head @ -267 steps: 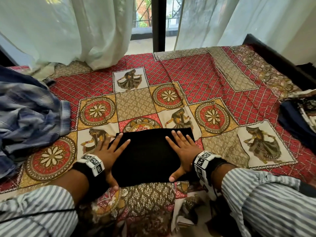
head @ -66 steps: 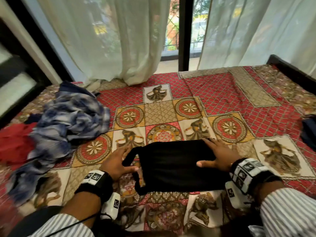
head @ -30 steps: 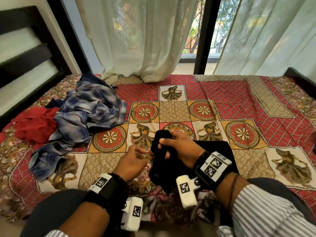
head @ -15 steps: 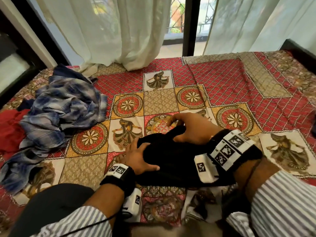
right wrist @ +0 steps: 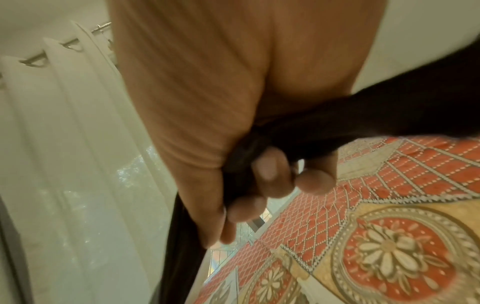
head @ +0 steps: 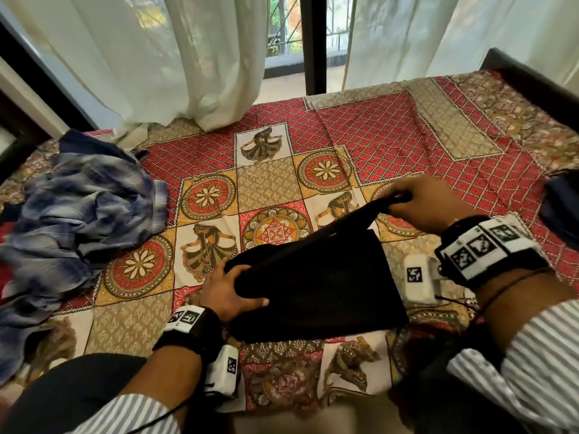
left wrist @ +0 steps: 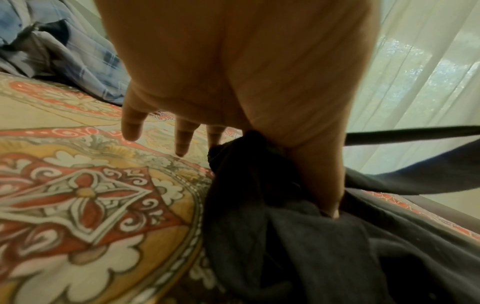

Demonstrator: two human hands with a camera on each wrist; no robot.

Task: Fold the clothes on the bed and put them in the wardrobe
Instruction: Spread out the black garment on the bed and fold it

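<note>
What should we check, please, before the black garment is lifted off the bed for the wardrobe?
1. Right hand grips the black garment at its far corner: ok.
2. Left hand pinches its near-left edge: ok.
3. Garment neatly folded: not ok, the top layer is pulled up.
4. Clear of the blue checked shirt: ok.
5. Garment fully off the bedspread: not ok.
6. Wardrobe open: cannot tell, out of view.

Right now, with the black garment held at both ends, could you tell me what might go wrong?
1. The right hand pinches only one corner of the black garment, lifted off the bedsheet; the fold may sag open.
2. The left hand holds with thumb and one finger, its other fingers free; the cloth could slip.
</note>
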